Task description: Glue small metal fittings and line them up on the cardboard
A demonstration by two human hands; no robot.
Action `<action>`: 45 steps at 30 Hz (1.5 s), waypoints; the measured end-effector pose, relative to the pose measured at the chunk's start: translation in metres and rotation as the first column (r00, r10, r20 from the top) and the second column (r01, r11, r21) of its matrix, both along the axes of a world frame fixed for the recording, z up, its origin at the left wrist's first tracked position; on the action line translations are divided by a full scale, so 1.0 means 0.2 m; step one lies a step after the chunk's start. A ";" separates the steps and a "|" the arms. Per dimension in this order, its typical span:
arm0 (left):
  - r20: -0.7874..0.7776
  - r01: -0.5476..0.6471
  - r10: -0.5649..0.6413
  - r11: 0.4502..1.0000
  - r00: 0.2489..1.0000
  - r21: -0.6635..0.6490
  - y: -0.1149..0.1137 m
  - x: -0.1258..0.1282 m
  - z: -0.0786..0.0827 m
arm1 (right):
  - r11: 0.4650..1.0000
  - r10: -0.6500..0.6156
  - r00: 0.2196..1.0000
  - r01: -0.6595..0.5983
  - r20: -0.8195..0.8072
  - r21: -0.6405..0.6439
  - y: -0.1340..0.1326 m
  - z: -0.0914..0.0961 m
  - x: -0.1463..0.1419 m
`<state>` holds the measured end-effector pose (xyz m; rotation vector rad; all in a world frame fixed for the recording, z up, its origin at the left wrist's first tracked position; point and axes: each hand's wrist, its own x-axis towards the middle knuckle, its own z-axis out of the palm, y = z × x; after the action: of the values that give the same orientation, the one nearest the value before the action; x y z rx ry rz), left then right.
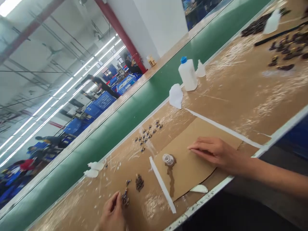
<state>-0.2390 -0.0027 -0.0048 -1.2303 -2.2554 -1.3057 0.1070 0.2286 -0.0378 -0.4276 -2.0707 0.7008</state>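
Observation:
My left hand (113,211) is low on the brown-covered bench, thumb and forefinger curled together beside a small cluster of dark pieces (125,198). Whatever is between those fingertips is hidden. Over a cardboard sheet (192,138), my right hand (211,150) points left with its fingers pressed together; anything in them is too small to make out. A small clear glass jar (168,159) stands on the sheet, left of my right hand, with a wet streak running from it. A heap of dark bits (139,183) lies between my left hand and the sheet.
Small dark figures (145,136) stand in rows behind the sheet. White strips (162,184) edge it. A blue-capped bottle (188,74), crumpled white paper (176,96) and small squeeze bottles (91,173) line the green belt (134,117). More dark parts (288,48) lie far right. People work beyond.

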 end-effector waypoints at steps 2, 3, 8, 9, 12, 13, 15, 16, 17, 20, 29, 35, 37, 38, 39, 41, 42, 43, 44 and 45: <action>-0.007 -0.015 0.015 0.990 1.000 -0.141 -0.07 -0.07 0.05 | 1.000 0.010 0.997 -0.008 -0.076 0.027 0.01 -0.03 -0.01; -0.013 -0.012 0.009 0.980 1.000 -0.200 -0.08 -0.10 0.07 | 0.999 0.008 0.995 -0.005 -0.102 0.036 0.01 -0.04 -0.02; -0.021 -0.046 0.041 0.949 0.999 -0.313 0.00 -0.14 0.09 | 0.999 -0.042 0.994 0.045 -0.104 0.028 0.02 -0.07 -0.02; -0.010 -0.042 0.042 0.936 0.999 -0.349 0.02 -0.13 0.09 | 0.999 -0.048 0.997 0.050 -0.066 0.020 0.02 -0.07 -0.01; 0.027 0.003 0.010 0.888 1.000 -0.460 0.10 -0.09 0.07 | 0.999 -0.042 0.998 0.042 0.054 0.004 0.02 -0.05 0.00; 0.031 0.020 -0.006 0.872 0.999 -0.488 0.12 -0.08 0.06 | 0.999 -0.041 0.997 0.041 0.070 0.005 0.03 -0.05 0.01; 0.018 0.044 -0.040 0.847 0.999 -0.530 0.16 -0.06 0.05 | 0.999 -0.042 0.997 0.041 0.072 0.012 0.03 -0.05 0.02; 0.007 0.052 -0.058 0.835 0.998 -0.548 0.17 -0.05 0.05 | 0.999 -0.042 0.996 0.041 0.073 0.013 0.03 -0.06 0.02; -0.002 0.062 -0.076 0.823 0.997 -0.565 0.18 -0.05 0.04 | 0.999 -0.040 0.996 0.039 0.078 0.011 0.03 -0.06 0.02; -0.010 0.093 -0.125 0.790 0.992 -0.606 0.20 -0.05 0.03 | 0.999 -0.034 0.995 0.034 0.096 0.004 0.03 -0.06 0.02; 0.007 0.031 -0.033 0.790 0.999 -0.613 0.21 -0.11 0.03 | 0.999 -0.031 0.996 0.030 0.088 0.018 0.01 -0.02 0.02; 0.033 0.004 0.020 0.792 0.999 -0.611 0.19 -0.04 0.08 | 1.000 -0.028 0.995 0.027 0.095 0.013 0.01 0.00 0.01; 0.033 0.032 -0.015 0.790 0.999 -0.612 0.18 0.02 0.09 | 1.000 -0.027 0.997 0.026 0.077 0.016 0.02 -0.01 0.01; 0.043 0.060 -0.042 0.782 0.998 -0.620 0.18 0.05 0.10 | 1.000 -0.026 0.997 0.025 0.068 0.018 0.02 -0.01 0.01; 0.057 0.092 -0.072 0.770 0.996 -0.631 0.17 0.08 0.10 | 1.000 -0.026 0.998 0.025 0.063 0.019 0.02 -0.01 0.01; 0.083 0.148 -0.124 0.744 0.989 -0.651 0.16 0.12 0.10 | 1.000 -0.021 0.998 0.019 0.065 0.020 0.02 -0.02 0.02; 0.085 0.161 -0.139 0.737 0.987 -0.656 0.16 0.14 0.09 | 1.000 -0.019 0.998 0.018 0.065 0.021 0.02 -0.02 0.02; 0.078 0.163 -0.149 0.735 0.986 -0.658 0.15 0.14 0.08 | 1.000 -0.019 0.998 0.018 0.063 0.024 0.02 -0.02 0.02; 0.065 0.158 -0.153 0.736 0.986 -0.658 0.14 0.15 0.07 | 0.999 -0.021 0.998 0.019 0.059 0.026 0.02 -0.02 0.02; 0.050 0.152 -0.158 0.738 0.986 -0.657 0.14 0.15 0.06 | 0.999 -0.023 0.998 0.022 0.057 0.028 0.02 -0.02 0.02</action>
<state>-0.2086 0.0247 0.0072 -1.6583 -2.7674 -0.5056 0.1105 0.2318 -0.0418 -0.4598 -2.1237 0.6532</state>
